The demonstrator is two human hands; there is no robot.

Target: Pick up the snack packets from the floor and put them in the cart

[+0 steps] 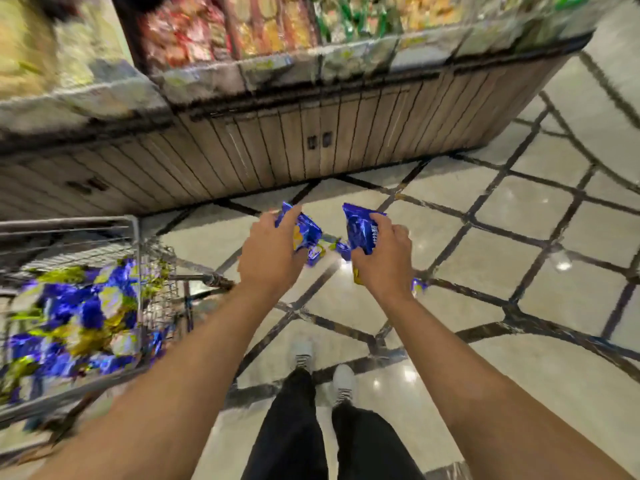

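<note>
- Left hand (pixel 268 252) out front, fingers curled round a shiny blue foil snack packet with yellow print (pixel 304 233); grip pinching it, packet held in the air above the floor.
- Right hand (pixel 382 259) level with it, grip closed round a second glossy blue foil packet with white lettering (pixel 360 228), upper end sticking up past the fingers.
- Two packets near each other, not touching; small blue-and-yellow wrapper pieces (pixel 337 245) showing in the gap between the hands, too blurred to tell whether held or lying loose.
- Small blue scrap (pixel 418 285) showing just beside the right wrist; cannot tell if on the floor.
- Silver wire shopping cart (pixel 136 233) at left, well apart from both hands, holding a heap of blue and yellow foil packets (pixel 74 317), blurred.
- Glossy cream tiled floor with dark grid lines (pixel 519 237) underneath.
- Black trousers (pixel 294 427) and white shoes (pixel 343 379) at bottom centre.
- Wooden slatted shelf base (pixel 311 143) across the top, blurred snack bags (pixel 194 32) stacked above.
</note>
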